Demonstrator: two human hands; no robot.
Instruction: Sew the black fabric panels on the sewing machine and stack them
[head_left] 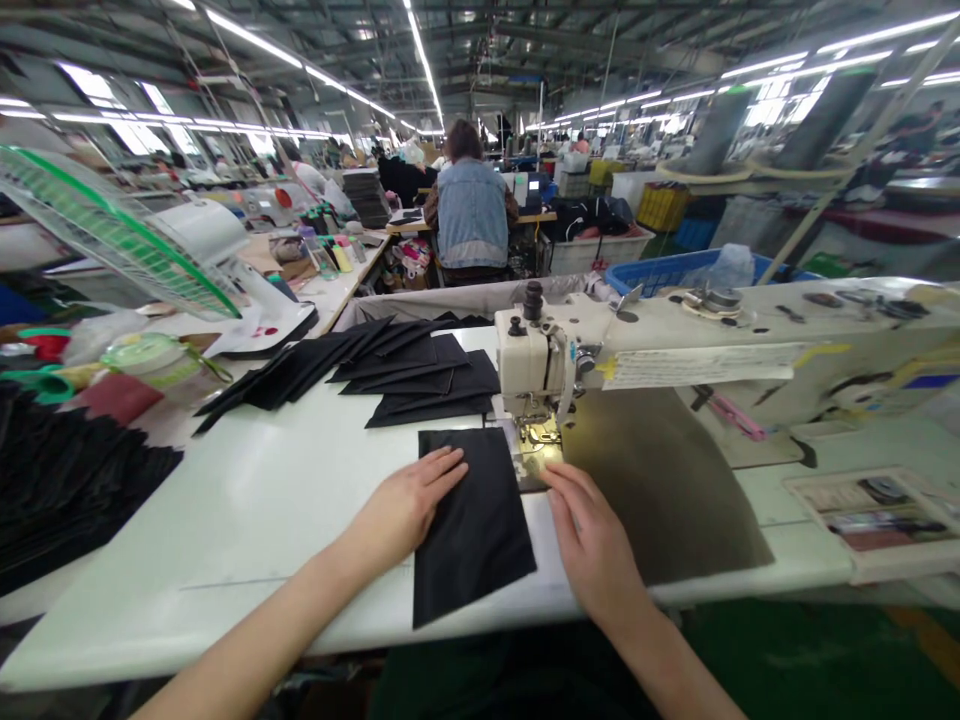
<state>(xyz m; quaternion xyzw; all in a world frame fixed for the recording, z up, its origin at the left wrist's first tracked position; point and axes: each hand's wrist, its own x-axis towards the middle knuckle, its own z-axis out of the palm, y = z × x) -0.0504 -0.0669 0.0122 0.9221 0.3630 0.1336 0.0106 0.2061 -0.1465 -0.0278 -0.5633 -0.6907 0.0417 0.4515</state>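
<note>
A black fabric panel (480, 530) lies flat on the white sewing table (300, 520), just left of the needle area. My left hand (416, 490) rests on its upper left part, fingers stretched out and pressing the cloth. At the lit metal needle plate (541, 450) of the sewing machine (536, 360), my right hand (592, 530) touches the front edge with its fingertips. Its fingers are extended, and no cloth shows in them. Behind the panel, several black fabric pieces (427, 370) overlap in a fanned row.
A heap of black cloth (67, 480) sits at the left edge, near a white fan with a green rim (127, 230). A parts tray (877, 520) is set in the table at right. Beyond the machine stands a blue basket (667, 270); a person in a denim vest (471, 210) sits ahead.
</note>
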